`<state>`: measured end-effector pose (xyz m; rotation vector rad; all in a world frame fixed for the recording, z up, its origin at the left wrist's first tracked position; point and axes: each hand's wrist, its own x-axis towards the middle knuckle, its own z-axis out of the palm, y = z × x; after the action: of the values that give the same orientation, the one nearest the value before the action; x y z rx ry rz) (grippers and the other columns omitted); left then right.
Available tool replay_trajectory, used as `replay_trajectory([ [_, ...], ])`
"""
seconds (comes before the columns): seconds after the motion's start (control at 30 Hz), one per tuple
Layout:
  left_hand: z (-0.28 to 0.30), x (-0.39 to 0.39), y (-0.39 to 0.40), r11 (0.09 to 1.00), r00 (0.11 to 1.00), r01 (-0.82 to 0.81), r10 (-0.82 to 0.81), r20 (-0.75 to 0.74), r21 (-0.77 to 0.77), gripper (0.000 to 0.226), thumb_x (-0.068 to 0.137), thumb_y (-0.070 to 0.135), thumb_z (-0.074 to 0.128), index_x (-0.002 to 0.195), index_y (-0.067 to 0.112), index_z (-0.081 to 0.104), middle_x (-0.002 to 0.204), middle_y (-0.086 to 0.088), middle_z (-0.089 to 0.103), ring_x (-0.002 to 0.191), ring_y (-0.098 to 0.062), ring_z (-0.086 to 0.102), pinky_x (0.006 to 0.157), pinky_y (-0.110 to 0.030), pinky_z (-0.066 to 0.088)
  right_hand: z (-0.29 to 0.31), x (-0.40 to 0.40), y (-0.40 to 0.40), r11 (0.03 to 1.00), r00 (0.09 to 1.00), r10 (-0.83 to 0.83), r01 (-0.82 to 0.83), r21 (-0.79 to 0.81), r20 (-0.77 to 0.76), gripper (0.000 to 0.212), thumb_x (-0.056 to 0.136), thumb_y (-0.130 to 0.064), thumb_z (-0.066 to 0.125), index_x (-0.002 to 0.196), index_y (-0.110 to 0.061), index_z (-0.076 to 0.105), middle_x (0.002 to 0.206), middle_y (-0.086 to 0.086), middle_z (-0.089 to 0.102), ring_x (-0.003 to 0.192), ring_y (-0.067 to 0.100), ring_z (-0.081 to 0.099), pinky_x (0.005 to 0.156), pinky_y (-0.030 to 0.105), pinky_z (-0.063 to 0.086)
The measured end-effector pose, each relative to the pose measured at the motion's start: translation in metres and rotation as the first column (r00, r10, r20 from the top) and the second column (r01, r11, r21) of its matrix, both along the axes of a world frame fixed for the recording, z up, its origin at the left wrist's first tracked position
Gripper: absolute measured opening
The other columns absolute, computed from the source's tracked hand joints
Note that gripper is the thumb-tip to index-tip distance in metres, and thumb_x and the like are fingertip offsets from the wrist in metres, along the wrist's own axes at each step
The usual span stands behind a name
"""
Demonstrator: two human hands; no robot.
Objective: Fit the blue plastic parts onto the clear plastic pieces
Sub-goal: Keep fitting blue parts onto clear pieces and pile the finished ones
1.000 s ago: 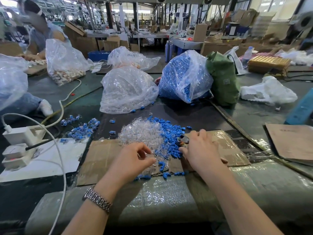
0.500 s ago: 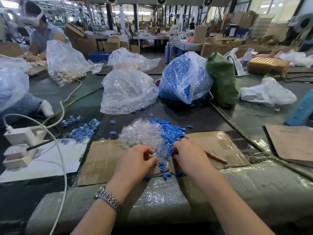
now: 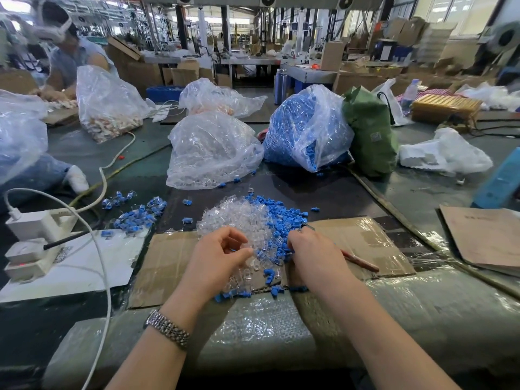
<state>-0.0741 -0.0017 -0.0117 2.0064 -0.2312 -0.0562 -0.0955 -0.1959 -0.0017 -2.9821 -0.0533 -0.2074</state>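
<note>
Blue parts and clear pieces heaped mid-frame on cardboard. Left hand fingers curled at clear pile, grasp unclear; right hand curled into blue parts, hold hidden. Pencil beside right hand; bags behind.

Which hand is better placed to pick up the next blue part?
Probably the right hand: its fingers sit at the blue parts pile. The left hand hovers by the clear pieces.
</note>
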Motion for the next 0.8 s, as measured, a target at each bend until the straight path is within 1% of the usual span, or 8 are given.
replay_trajectory([
  [0.1,0.001,-0.001,0.001,1.0,1.0,-0.018,0.018,-0.011,-0.016,0.009,0.092,0.013,0.07,0.095,0.011,0.063,0.084,-0.007,0.072,0.072,-0.018,0.072,0.067,-0.026,0.061,-0.001,0.001,0.0,0.995,0.999,0.001,-0.004,0.097,0.039,0.011,0.098,-0.014,0.055,0.108,-0.018,0.054,0.109,0.002,0.054,0.089,0.015,0.051,0.08,0.029,0.046],
  [0.23,0.002,0.001,0.002,0.991,0.998,-0.016,0.008,-0.058,-0.136,0.012,0.095,0.009,0.066,0.104,0.017,0.067,0.084,-0.007,0.075,0.074,-0.014,0.074,0.067,-0.021,0.06,0.002,0.003,0.0,0.912,0.992,0.037,-0.082,0.402,0.119,0.007,0.094,-0.017,0.067,0.097,-0.021,0.063,0.098,-0.007,0.059,0.087,0.009,0.056,0.081,0.023,0.048],
  [0.3,0.003,0.001,0.003,0.945,0.986,-0.027,-0.028,-0.165,-0.327,0.016,0.096,0.007,0.062,0.11,0.012,0.07,0.091,-0.008,0.078,0.085,-0.02,0.076,0.071,-0.022,0.06,0.005,0.002,0.005,0.829,0.988,0.057,-0.126,0.544,0.142,0.012,0.091,-0.016,0.074,0.09,-0.026,0.067,0.089,-0.013,0.065,0.083,0.002,0.061,0.075,0.012,0.048],
  [0.4,0.006,0.0,0.005,0.781,0.933,-0.113,-0.129,-0.335,-0.614,0.02,0.094,0.008,0.065,0.112,0.001,0.069,0.103,-0.019,0.077,0.097,-0.031,0.076,0.073,-0.026,0.062,0.009,0.0,0.013,0.625,0.981,0.076,-0.185,0.758,0.177,0.022,0.086,-0.011,0.079,0.083,-0.031,0.071,0.081,-0.01,0.073,0.08,0.0,0.068,0.077,0.013,0.052],
  [0.47,0.008,0.001,0.008,0.692,0.907,-0.16,-0.179,-0.381,-0.704,0.026,0.084,0.012,0.072,0.107,0.0,0.073,0.104,-0.018,0.077,0.094,-0.027,0.076,0.069,-0.025,0.061,0.012,-0.001,0.017,0.505,0.975,0.086,-0.221,0.834,0.206,0.021,0.085,-0.006,0.079,0.083,-0.027,0.074,0.082,-0.009,0.076,0.079,0.002,0.07,0.078,0.014,0.053],
  [0.53,0.009,0.002,0.01,0.667,0.893,-0.182,-0.196,-0.405,-0.723,0.023,0.077,0.013,0.076,0.097,0.004,0.08,0.094,-0.011,0.076,0.08,-0.019,0.074,0.062,-0.022,0.059,0.016,-0.001,0.018,0.44,0.968,0.09,-0.25,0.862,0.234,0.02,0.085,-0.004,0.078,0.085,-0.024,0.076,0.083,-0.009,0.076,0.08,0.003,0.072,0.078,0.014,0.052],
  [0.67,0.008,0.004,0.013,0.59,0.862,-0.221,-0.254,-0.439,-0.777,0.015,0.078,0.011,0.075,0.091,0.006,0.081,0.082,-0.01,0.072,0.069,-0.016,0.07,0.057,-0.021,0.059,0.02,-0.001,0.021,0.436,0.953,0.11,-0.302,0.848,0.283,0.023,0.086,-0.004,0.077,0.086,-0.027,0.076,0.086,-0.01,0.076,0.084,0.005,0.072,0.079,0.015,0.053],
  [0.8,0.008,0.002,0.012,0.554,0.839,-0.226,-0.307,-0.449,-0.801,0.023,0.079,0.008,0.074,0.1,0.002,0.076,0.083,-0.012,0.071,0.069,-0.018,0.07,0.057,-0.023,0.058,0.019,-0.003,0.026,0.548,0.917,0.111,-0.378,0.746,0.383,0.023,0.087,-0.004,0.077,0.089,-0.026,0.075,0.086,-0.012,0.075,0.086,0.005,0.071,0.081,0.012,0.052],
])
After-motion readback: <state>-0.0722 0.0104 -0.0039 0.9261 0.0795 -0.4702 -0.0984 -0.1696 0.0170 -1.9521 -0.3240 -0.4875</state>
